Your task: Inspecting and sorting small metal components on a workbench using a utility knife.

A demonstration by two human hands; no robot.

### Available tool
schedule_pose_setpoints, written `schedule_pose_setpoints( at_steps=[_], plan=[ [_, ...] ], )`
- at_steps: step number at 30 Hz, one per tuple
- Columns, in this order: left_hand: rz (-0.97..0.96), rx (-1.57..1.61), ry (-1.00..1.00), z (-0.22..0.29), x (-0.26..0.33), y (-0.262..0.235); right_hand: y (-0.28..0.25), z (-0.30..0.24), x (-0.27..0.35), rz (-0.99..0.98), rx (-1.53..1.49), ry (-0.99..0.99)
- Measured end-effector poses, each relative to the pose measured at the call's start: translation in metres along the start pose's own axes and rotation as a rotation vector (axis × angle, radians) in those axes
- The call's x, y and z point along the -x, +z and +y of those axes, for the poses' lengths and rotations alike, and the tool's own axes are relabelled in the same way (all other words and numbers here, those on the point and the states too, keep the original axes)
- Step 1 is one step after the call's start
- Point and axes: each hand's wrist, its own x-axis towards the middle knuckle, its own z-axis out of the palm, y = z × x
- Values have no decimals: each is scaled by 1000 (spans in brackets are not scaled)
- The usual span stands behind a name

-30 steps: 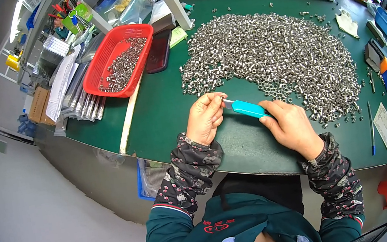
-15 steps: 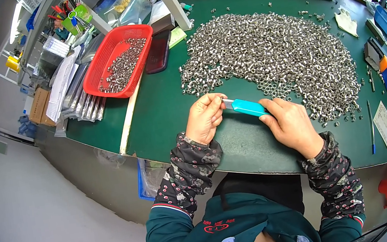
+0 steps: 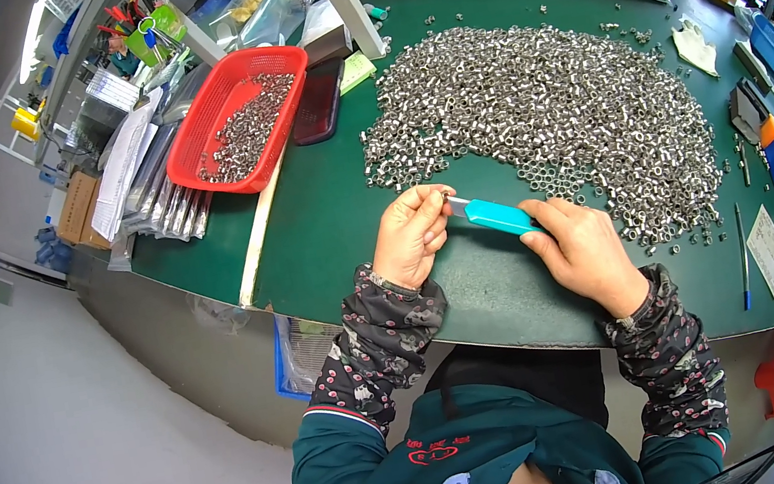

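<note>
At upper left of the frame, a red basket [image 3: 239,124] part-filled with small metal parts is seen on the green table [image 3: 333,220]. At centre, the left hand [image 3: 413,235] is closed, its fingertips pinched at the metal tip of a turquoise tool [image 3: 494,217]. The tool's handle is gripped by the right hand [image 3: 586,251], just right of centre. A wide heap of metal parts [image 3: 549,115] is spread above, toward upper right.
</note>
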Motion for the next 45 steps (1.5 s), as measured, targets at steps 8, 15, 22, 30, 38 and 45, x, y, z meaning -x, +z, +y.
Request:
schedule_pose_setpoints(
  at_steps=[8, 15, 22, 30, 38, 45],
  plan=[
    [-9, -9, 4, -1, -1, -1, 2, 9, -2, 171, -69, 20],
    [-161, -108, -74, -13, 4, 21, 16, -1, -9, 94, -506, 247],
    [-321, -22, -238, -19, 1, 36, 15, 14, -8, 72, -830, 225],
    [-148, 73, -125, -16, -9, 27, 12, 23, -5, 214, -719, 253],
    [-153, 54, -83, -18, -11, 23, 8, 20, -5, 102, -847, 436],
    [-171, 18, -44, -18, -9, 28, 5, 17, -4, 75, -829, 361]
  ],
)
